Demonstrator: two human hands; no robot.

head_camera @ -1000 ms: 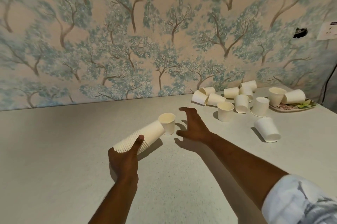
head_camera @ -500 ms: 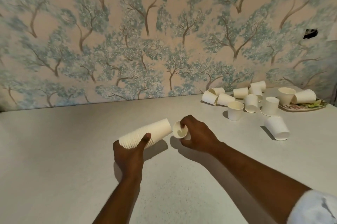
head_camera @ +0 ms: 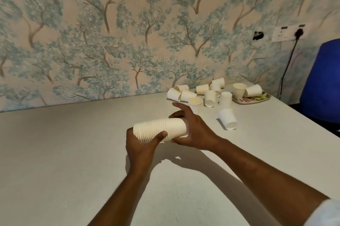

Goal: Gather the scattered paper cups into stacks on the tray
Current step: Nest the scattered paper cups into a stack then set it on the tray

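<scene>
- My left hand (head_camera: 141,144) grips the long nested stack of off-white paper cups (head_camera: 160,129), thumb over the rim end, holding it nearly level above the pale speckled table (head_camera: 64,152).
- My right hand (head_camera: 195,130) is cupped around the stack's base end at 3 o'clock from the left hand, fingers curled about it. A second ago that hand was reaching for a single upright cup beside the stack; half a second ago it had the cup pinched. Now that cup is no longer visible on its own, so I judge it has been pushed onto the stack's end.
- For the task, that means one stray fewer, though the stack is not on the tray yet.
- Further out at 1 o'clock, a tipped white paper cup (head_camera: 227,119) lies alone on its side, likely the closest next pick.
- Beyond it a cluster of loose white cups (head_camera: 202,93) sits near the wall, some upright, some inverted, some lying down.
- At 2 o'clock the flat patterned tray (head_camera: 252,100) carries two cups, one upright and one tipped.
- A blue chair back (head_camera: 323,82) stands at the far right.
- On the wall, a white socket plate (head_camera: 288,32) holds a black plug.
- I can read no brand, label or writing; the tray's print is too small.
</scene>
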